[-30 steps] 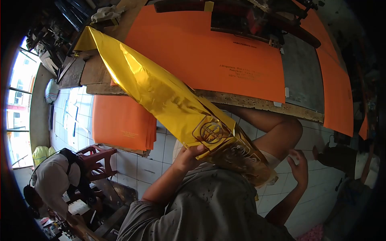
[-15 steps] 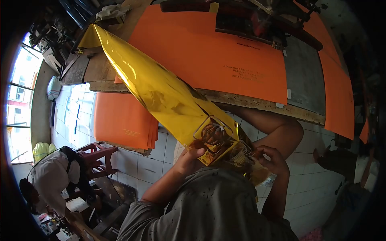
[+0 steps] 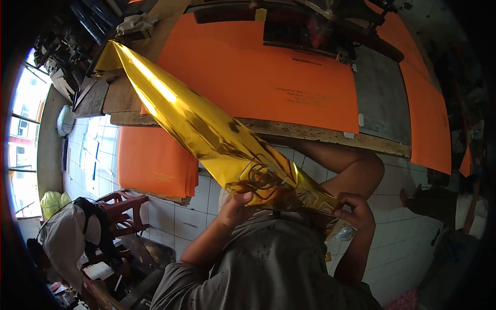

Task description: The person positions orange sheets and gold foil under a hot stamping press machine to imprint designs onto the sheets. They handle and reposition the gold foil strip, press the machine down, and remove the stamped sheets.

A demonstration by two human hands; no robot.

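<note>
A long sheet of shiny gold foil (image 3: pixel 191 121) slants from the upper left down to my lap, with design outlines cut out of its near end. My left hand (image 3: pixel 236 207) pinches the foil's near edge, thumb on top. At the other side of that end, my right hand (image 3: pixel 355 211) grips the foil's right corner between thumb and fingers. The far end of the foil lies over the left side of the workbench (image 3: pixel 330 135). A large orange sheet (image 3: pixel 222 67) with dark print rests on the bench beyond the foil.
Folded orange sheets (image 3: pixel 155 157) are stacked low at the left. A dark machine (image 3: pixel 310 31) stands over the bench, with another orange sheet (image 3: pixel 426 113) hanging at the right. A red stool (image 3: pixel 124 209) and a bent-over person (image 3: pixel 67 237) are at lower left.
My hands have spread slightly apart, stretching the foil's near end flatter between them. The foil's folds and shine have shifted, and the whole view has moved a little.
</note>
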